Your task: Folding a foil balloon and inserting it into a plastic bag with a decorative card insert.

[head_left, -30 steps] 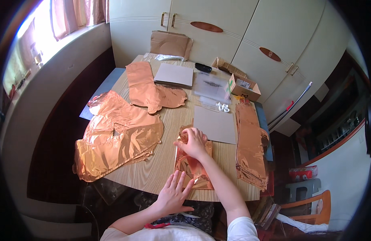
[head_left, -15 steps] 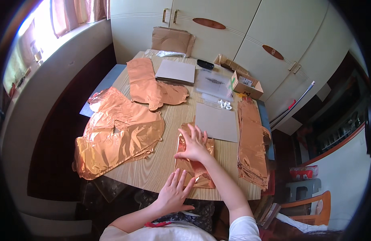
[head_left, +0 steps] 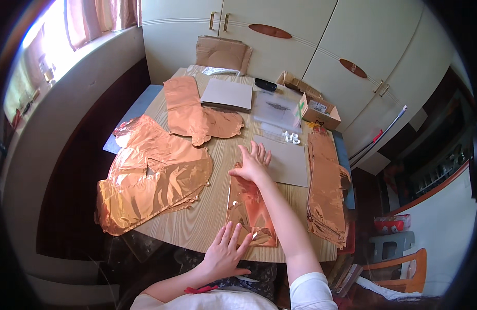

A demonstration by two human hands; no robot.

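While spread wide and palm down, with nothing visible in either grasp: left hand (head_left: 225, 256) and right hand (head_left: 255, 168), both over one folded copper foil (head_left: 248, 199). Lying flat at the near edge of the table (head_left: 202, 219), roughly midway along it; long axis running from that edge toward the far one, so straight ahead of the left hand and stretched between the two. Left hand at the near end, fingertips on or just over the foil, thumb out past the table's edge. Right hand at the far end, beyond the left, fingers fanned toward the far edge, thumb well apart. Contact under the right palm hidden, so touching or hovering impossible to say. Alongside the foil's right long side, right forearm (head_left: 287, 222), partly covering it. Just beside the right fingers, a grey sheet (head_left: 290, 168), with white rings (head_left: 290, 137) near its far edge. Along the table's right edge, a foil stack (head_left: 323, 191); overhanging its left edge, spread foils (head_left: 150, 191).
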